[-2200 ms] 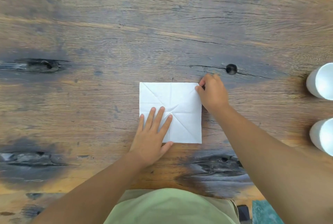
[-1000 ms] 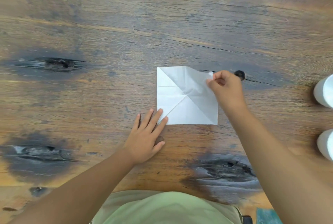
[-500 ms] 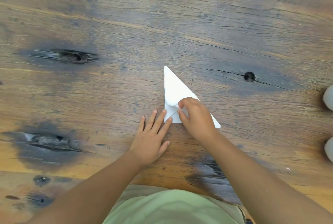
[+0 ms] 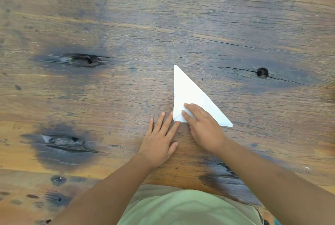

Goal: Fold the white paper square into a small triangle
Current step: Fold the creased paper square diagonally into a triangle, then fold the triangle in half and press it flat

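Fingertips (image 4: 186, 105) of the right hand (image 4: 204, 130) press flat on the lower left part of the white paper (image 4: 186, 90), close to its left edge; the fingers lie extended and together, pinching nothing. The palm covers part of the paper's near edge, and the forearm runs off toward the lower right corner of the view.

Just beside it, the left hand (image 4: 159, 137) lies palm down on the wooden table (image 4: 126, 25), fingers spread and straight, grasping nothing. Its index fingertip touches the paper's lower left corner, or lies right at it; the other fingers rest on bare wood to the left of the sheet.

That paper is folded into a right triangle lying flat on the table, a little right of centre. One straight edge runs away from the person up to a sharp far tip, the near edge runs rightward to a second point, and the long slanted edge joins the two. Faint creases show on its surface near the right hand's knuckles.

Dark knots and a round hole (image 4: 262, 72) mark the tabletop, the hole lying well apart to the right of the paper. Light green clothing (image 4: 188, 208) fills the bottom of the view.
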The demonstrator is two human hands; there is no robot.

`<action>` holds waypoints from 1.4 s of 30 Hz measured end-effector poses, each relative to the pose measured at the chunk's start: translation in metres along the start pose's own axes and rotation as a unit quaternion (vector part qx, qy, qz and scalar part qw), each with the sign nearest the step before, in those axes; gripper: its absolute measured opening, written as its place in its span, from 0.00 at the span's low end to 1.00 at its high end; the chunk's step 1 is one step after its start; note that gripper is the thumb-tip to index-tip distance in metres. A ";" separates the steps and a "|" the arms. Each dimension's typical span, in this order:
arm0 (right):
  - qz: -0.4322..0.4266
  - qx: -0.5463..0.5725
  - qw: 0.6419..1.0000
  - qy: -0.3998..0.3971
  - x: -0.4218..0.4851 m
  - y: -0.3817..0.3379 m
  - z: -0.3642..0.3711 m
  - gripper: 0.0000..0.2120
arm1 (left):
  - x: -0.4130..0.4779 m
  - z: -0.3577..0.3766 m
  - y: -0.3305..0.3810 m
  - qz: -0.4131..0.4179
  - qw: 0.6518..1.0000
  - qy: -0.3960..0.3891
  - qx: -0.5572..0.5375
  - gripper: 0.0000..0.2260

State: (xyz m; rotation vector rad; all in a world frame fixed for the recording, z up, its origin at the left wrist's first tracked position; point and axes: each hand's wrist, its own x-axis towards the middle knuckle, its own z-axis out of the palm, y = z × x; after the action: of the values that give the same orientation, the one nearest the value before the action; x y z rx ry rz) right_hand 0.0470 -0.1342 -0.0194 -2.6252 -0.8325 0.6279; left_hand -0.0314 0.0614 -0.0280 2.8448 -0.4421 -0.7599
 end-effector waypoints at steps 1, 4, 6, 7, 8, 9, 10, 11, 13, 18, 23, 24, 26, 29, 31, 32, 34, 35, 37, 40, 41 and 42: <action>-0.004 -0.001 1.000 0.000 -0.001 0.001 0.002 0.26 | 0.000 0.000 0.000 0.000 1.000 -0.001 0.002 0.30; -0.014 0.003 1.000 0.005 -0.002 0.003 0.004 0.28 | 0.000 -0.002 0.000 -0.002 1.000 -0.007 -0.006 0.29; -0.014 0.003 1.000 0.005 -0.003 0.003 0.004 0.28 | 0.000 -0.007 0.000 -0.002 0.999 0.006 -0.037 0.27; -0.013 0.003 1.000 0.007 -0.004 0.002 0.004 0.28 | 0.001 -0.010 -0.001 -0.003 0.998 0.019 -0.060 0.26; -0.013 0.005 1.000 0.010 -0.006 0.002 0.004 0.28 | 0.001 -0.014 -0.001 -0.004 0.996 0.036 -0.083 0.24; -0.015 0.006 1.000 0.015 -0.008 0.001 0.003 0.28 | 0.003 -0.018 -0.002 -0.005 0.993 0.057 -0.098 0.23; -0.017 0.007 1.000 0.024 -0.011 0.002 0.003 0.28 | 0.005 -0.021 -0.003 -0.007 0.991 0.079 -0.108 0.22; -0.017 0.009 0.999 0.035 -0.014 0.002 0.002 0.27 | 0.008 -0.024 -0.004 -0.009 0.989 0.097 -0.115 0.22; 0.001 0.013 0.998 0.061 -0.020 0.006 0.003 0.27 | 0.016 -0.030 -0.004 -0.008 0.985 0.113 -0.127 0.22; 0.113 0.007 0.990 0.080 -0.033 0.022 0.006 0.29 | 0.047 -0.046 0.000 0.008 0.987 0.120 -0.106 0.25; 0.145 0.000 0.983 0.108 -0.037 0.024 0.008 0.28 | 0.081 -0.054 -0.002 0.014 0.993 0.077 -0.084 0.27; 0.147 -0.004 0.983 0.110 -0.038 0.022 0.009 0.27 | 0.087 -0.054 -0.004 0.018 0.996 0.062 -0.069 0.27; 0.148 -0.008 0.984 0.104 -0.038 0.017 0.011 0.26 | 0.095 -0.054 -0.008 0.014 0.998 0.033 -0.053 0.26; 0.160 -0.005 0.983 0.089 -0.040 0.012 0.017 0.27 | 0.097 -0.052 -0.012 -0.013 0.999 0.012 -0.045 0.27; 0.170 -0.004 0.981 0.091 -0.041 0.013 0.019 0.26 | 0.090 -0.048 -0.012 -0.020 0.999 0.011 -0.032 0.27; 0.171 -0.005 0.981 0.091 -0.041 0.014 0.018 0.26 | 0.086 -0.046 -0.010 -0.025 0.999 0.011 -0.025 0.27; 0.168 -0.005 0.982 0.091 -0.039 0.018 0.016 0.26 | 0.075 -0.042 -0.006 -0.045 0.999 0.008 -0.016 0.28; 0.165 -0.003 0.982 0.090 -0.037 0.021 0.013 0.26 | 0.069 -0.040 -0.004 -0.055 0.998 0.009 -0.013 0.28; 0.161 0.009 0.983 0.084 -0.033 0.030 0.008 0.25 | 0.057 -0.034 0.003 -0.066 0.998 0.013 -0.010 0.27; 0.138 0.030 0.988 0.069 -0.027 0.045 -0.001 0.26 | 0.041 -0.023 0.012 -0.070 0.997 0.011 -0.016 0.27; 0.126 0.032 0.989 0.065 -0.024 0.050 -0.003 0.26 | 0.037 -0.020 0.014 -0.071 0.997 0.012 -0.014 0.27; 0.113 0.031 0.991 0.061 -0.021 0.054 -0.006 0.26 | 0.034 -0.018 0.016 -0.072 0.997 0.012 -0.014 0.27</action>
State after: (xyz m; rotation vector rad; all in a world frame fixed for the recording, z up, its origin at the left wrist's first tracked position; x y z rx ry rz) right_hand 0.0594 -0.1901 -0.0302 -2.6908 -0.4769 0.5338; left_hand 0.0015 0.0366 -0.0245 2.8804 -0.2237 -0.7500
